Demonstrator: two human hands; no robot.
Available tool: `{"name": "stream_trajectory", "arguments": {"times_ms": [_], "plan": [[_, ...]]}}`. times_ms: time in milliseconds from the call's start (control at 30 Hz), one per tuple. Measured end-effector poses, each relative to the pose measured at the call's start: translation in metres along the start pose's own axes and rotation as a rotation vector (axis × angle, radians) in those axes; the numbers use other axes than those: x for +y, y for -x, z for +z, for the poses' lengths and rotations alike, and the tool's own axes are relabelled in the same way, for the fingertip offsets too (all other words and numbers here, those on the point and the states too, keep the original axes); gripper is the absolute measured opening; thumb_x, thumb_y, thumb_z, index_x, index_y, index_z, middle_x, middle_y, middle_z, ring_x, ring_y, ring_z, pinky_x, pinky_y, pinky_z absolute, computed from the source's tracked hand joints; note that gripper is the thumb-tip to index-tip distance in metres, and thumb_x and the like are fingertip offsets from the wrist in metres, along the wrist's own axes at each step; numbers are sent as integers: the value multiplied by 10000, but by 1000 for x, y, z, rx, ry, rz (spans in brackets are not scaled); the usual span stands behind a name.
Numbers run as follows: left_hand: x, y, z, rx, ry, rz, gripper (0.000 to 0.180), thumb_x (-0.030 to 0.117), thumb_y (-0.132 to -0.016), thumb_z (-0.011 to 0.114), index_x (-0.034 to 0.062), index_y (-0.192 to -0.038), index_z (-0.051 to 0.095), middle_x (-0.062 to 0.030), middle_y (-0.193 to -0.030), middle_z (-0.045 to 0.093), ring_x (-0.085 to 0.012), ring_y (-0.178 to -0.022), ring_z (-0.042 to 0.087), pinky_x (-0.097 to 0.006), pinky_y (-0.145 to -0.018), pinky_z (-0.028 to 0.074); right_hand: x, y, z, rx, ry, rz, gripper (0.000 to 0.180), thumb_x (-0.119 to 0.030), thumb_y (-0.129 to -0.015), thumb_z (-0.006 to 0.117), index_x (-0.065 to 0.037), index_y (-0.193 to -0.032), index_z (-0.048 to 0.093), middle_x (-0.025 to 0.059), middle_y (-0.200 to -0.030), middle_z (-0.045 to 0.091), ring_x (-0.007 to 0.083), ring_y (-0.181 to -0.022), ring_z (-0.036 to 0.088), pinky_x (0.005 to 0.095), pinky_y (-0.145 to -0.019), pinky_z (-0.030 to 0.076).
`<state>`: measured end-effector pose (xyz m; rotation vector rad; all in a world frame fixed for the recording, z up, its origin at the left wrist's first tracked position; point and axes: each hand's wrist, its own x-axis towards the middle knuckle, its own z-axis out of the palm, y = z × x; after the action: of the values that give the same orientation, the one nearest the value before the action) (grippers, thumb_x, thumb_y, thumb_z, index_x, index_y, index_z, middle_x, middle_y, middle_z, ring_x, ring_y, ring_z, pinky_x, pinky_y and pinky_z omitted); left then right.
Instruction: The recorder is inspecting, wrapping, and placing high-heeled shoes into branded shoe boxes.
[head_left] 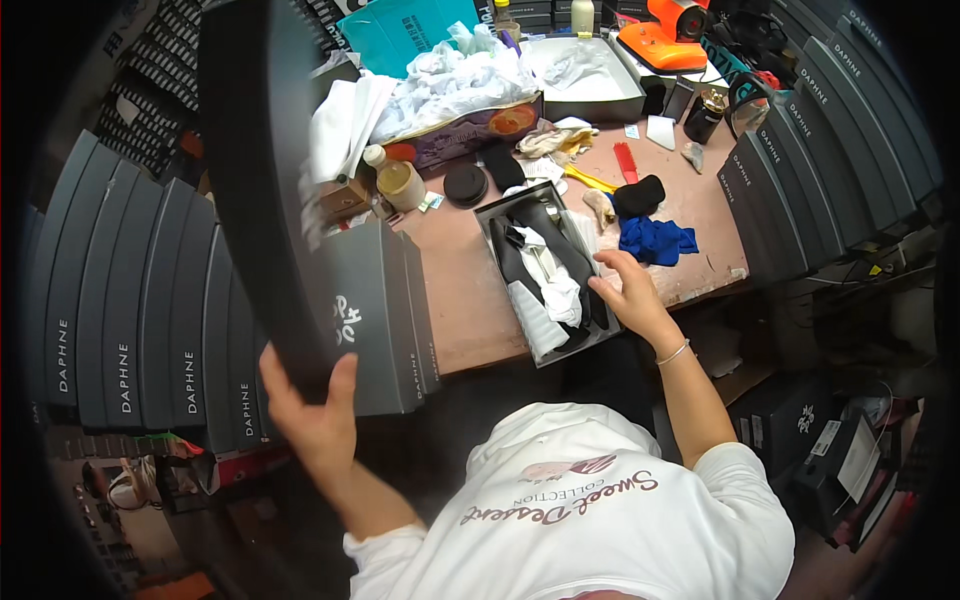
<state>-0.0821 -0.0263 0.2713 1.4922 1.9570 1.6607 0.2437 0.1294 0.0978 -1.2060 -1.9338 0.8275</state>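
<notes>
My left hand (315, 415) grips the lower end of a dark grey shoebox lid (265, 190), which stands up on end, blurred by motion, at the left. On the table's front edge lies an open shoebox (541, 358) with black shoes (578, 255) inside. Crumpled white tissue paper (560, 295) lies between and over the shoes. At the box's right side is my right hand (635, 300), its thumb and fingers apart by the rim; whether they touch it I cannot tell.
Closed grey shoeboxes stand in rows at the left (120, 290) and right (800, 170). Behind are a carton of white paper (450, 85), an orange device (665, 40), a bottle (398, 180), a black round tin (465, 185), a red brush (625, 160) and a blue cloth (655, 240).
</notes>
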Motion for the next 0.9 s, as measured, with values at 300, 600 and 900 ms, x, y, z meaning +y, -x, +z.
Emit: {"name": "stream_trajectory", "arguments": {"times_ms": [300,600,900], "plan": [[-77,32,3,-402,-923,-28,599,164,-840,666,34,-1371,423,-191,-1212,526,-367,-1100,522,-432,-933,420,27,-58,62,-92,711,-228,289,-136,-775,605,-44,-1048,588,133,-908,664,320,-992,569,629,-1016,240],[-105,79,199,-787,-362,401,604,200,-816,686,43,-1348,448,-158,-1433,380,-377,-1360,297,-549,-1097,243,2,-88,55,-91,761,-187,131,-134,-768,551,-32,-805,624,207,-736,646,360,-895,629,559,-983,340],[-118,77,218,-883,-355,400,608,215,-752,744,58,-1291,511,-152,-1372,458,-395,-1321,343,-564,-1078,245,17,-93,-15,-22,150,72,283,-108,-833,517,14,-1072,608,291,-895,610,446,-876,601,455,-747,489]]}}
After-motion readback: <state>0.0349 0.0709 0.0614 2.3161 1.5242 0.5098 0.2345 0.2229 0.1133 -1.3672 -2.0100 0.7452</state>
